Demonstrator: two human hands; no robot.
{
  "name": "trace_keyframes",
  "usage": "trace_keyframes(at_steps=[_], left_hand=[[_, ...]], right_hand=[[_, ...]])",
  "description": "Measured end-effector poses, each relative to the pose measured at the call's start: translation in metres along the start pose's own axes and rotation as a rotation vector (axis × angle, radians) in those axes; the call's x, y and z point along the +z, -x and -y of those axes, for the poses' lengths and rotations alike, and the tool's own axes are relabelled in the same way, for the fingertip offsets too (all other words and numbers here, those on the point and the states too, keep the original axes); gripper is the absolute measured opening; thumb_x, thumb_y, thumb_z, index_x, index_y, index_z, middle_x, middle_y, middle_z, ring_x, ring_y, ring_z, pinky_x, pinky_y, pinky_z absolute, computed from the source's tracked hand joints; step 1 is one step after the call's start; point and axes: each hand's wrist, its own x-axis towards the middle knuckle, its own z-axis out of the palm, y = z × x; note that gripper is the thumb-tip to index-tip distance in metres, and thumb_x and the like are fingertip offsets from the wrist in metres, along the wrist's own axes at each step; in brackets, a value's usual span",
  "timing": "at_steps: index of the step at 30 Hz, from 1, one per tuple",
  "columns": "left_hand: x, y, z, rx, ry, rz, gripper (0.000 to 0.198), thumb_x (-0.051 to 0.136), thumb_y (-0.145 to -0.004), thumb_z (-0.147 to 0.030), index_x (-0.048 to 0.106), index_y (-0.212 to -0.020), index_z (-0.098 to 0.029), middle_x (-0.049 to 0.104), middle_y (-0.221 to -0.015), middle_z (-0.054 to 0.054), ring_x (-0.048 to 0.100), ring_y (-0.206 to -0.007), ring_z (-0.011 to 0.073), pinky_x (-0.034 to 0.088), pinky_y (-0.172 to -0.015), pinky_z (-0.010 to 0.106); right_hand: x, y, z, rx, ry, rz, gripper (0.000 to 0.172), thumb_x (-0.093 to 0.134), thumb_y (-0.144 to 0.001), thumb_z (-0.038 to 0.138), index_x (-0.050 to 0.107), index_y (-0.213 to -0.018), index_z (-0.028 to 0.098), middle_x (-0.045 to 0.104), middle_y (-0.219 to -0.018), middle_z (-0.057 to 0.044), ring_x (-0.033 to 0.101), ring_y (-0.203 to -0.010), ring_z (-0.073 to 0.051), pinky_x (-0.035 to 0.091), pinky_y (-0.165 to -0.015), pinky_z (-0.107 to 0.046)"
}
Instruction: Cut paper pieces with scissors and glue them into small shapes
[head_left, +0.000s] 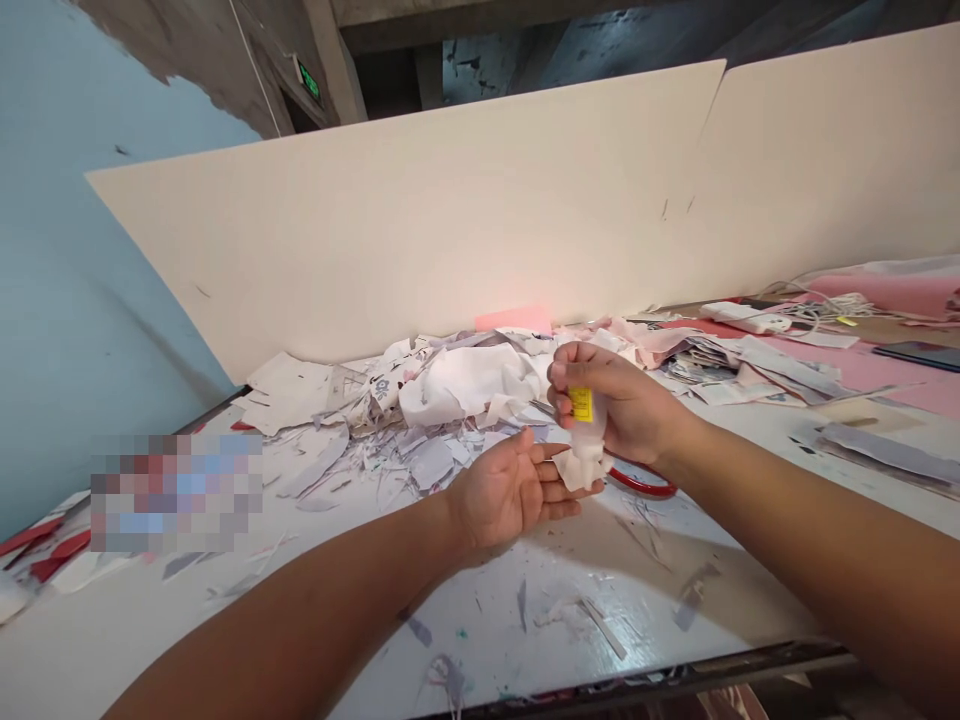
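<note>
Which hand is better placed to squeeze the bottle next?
Probably the right hand: it is wrapped around the bottle. The left hand is open, palm up, its fingers near the bottle's lower end.

Smooth plastic bottle (589,436); from it, matt scraps (433,462), probably paper, at nine o'clock, and glossy tabletop (577,575) at six.

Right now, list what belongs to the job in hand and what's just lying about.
Likely in use: labelled bottle, in the right hand; pale piece, at the left hand.

Likely lying about: paper scraps, red handle, white power strip, dark flat device.
</note>
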Motion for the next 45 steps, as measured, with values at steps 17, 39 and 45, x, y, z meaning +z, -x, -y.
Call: trace_keyframes(at_steps=[17, 39, 45], left_hand=[[0.000, 0.000, 0.002, -0.006, 0.038, -0.007, 0.048, 0.037, -0.079, -0.047, 0.050, -0.105, -0.008, 0.049, -0.119, 0.020, 0.047, -0.109, 0.0292, 0.029, -0.091, 0.038], [-0.004, 0.002, 0.001, -0.017, 0.082, 0.020, 0.063, 0.042, -0.077, -0.046, 0.033, -0.123, -0.003, 0.038, -0.128, 0.024, 0.043, -0.113, 0.0324, 0.025, -0.096, 0.045], [-0.003, -0.001, 0.002, 0.060, 0.064, -0.126, 0.053, 0.047, -0.076, -0.042, 0.040, -0.116, -0.008, 0.048, -0.119, 0.019, 0.049, -0.107, 0.0297, 0.031, -0.094, 0.043]], right_hand=[[0.002, -0.007, 0.005, -0.132, -0.022, -0.174, 0.022, 0.054, -0.064, 0.018, 0.040, -0.047, 0.018, 0.037, -0.043, 0.006, 0.034, -0.034, -0.006, 0.028, -0.032, -0.019], [-0.011, 0.026, 0.081, -0.662, 0.147, -0.291, 0.023, 0.049, -0.074, 0.022, 0.051, -0.051, 0.021, 0.042, -0.050, 0.002, 0.045, -0.046, -0.009, 0.042, -0.046, -0.023], [-0.007, 0.039, 0.056, -0.732, 0.351, -0.345, 0.017, 0.049, -0.073, 0.017, 0.055, -0.061, 0.026, 0.050, -0.051, 0.004, 0.052, -0.050, -0.012, 0.042, -0.051, -0.031]])
